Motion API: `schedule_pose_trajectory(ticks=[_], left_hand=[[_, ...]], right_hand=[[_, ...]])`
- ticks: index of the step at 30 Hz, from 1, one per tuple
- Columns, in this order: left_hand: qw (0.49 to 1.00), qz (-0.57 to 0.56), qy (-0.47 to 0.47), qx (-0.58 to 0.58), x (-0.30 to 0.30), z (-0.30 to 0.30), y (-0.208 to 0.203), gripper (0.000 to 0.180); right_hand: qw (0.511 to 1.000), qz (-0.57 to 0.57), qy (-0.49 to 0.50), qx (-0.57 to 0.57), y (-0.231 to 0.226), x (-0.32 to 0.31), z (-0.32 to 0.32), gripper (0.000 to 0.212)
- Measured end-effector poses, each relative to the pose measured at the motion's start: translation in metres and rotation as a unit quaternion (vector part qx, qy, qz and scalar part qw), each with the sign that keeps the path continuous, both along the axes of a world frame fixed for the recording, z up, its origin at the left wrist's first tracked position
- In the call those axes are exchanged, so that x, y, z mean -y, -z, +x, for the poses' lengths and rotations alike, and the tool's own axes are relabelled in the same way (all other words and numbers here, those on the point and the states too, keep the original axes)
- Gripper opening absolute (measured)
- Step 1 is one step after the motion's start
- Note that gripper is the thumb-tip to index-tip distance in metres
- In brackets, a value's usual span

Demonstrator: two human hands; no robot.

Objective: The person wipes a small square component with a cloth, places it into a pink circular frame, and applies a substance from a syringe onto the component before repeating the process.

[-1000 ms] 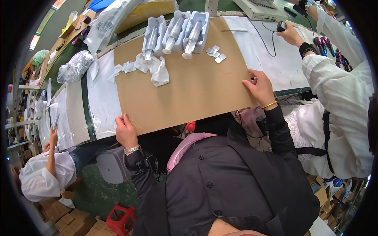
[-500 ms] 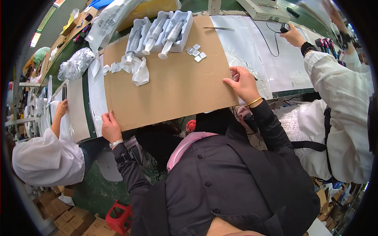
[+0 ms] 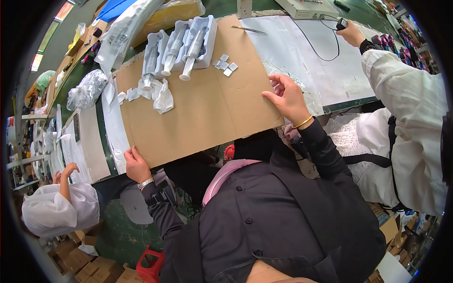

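Note:
A flat brown cardboard sheet (image 3: 212, 113) lies across the workbench in front of me. At its near left corner my left hand (image 3: 136, 165) is closed on the edge, thumb on top. My right hand (image 3: 289, 100) holds the right edge, thumb on the upper side and fingers bent, partly beyond the edge. Toward the far left of the sheet stand white plastic trays (image 3: 207, 47) with large clear syringes (image 3: 192, 52). Crumpled white finger cots or glove pieces (image 3: 163, 98) lie by the plungers. Several small whitish square pieces (image 3: 225, 65) rest right of the trays.
Metal tweezers (image 3: 250, 30) lie beyond the sheet's far right corner. A bag of clear plastic (image 3: 88, 88) sits at the left. On the right a co-worker's hand (image 3: 351, 34) holds a small black cabled device (image 3: 341, 23). Another co-worker's hand (image 3: 70, 170) is at far left.
The sheet and its load appear slightly shifted left and turned in view, my hands still at its edges. The left co-worker's hand has drawn back from a dark flat object.

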State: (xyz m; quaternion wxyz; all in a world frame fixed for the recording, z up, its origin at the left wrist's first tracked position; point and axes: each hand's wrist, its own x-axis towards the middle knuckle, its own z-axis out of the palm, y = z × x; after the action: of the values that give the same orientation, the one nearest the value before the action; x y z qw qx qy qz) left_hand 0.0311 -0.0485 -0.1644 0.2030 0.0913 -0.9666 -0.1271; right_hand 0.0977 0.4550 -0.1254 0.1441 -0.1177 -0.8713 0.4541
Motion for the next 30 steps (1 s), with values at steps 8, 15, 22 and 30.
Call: schedule_pose_trajectory(ticks=[8, 15, 22, 30], left_hand=[[0.999, -0.020, 0.013, -0.030, 0.004, -0.004, 0.006, 0.029], [0.999, -0.034, 0.022, 0.007, 0.011, -0.002, 0.003, 0.027], [0.993, -0.115, -0.017, 0.020, 0.004, -0.002, -0.004, 0.027], [0.989, -0.080, -0.128, 0.008, -0.002, 0.014, -0.023, 0.039]], right_hand=[[1.000, -0.014, -0.002, 0.016, 0.013, -0.006, -0.008, 0.044], [0.999, 0.015, 0.001, 0.049, 0.016, -0.003, -0.004, 0.043], [0.995, 0.073, -0.014, 0.073, 0.010, 0.000, 0.000, 0.041], [0.989, 0.122, -0.054, 0.055, 0.017, -0.010, 0.005, 0.041]])
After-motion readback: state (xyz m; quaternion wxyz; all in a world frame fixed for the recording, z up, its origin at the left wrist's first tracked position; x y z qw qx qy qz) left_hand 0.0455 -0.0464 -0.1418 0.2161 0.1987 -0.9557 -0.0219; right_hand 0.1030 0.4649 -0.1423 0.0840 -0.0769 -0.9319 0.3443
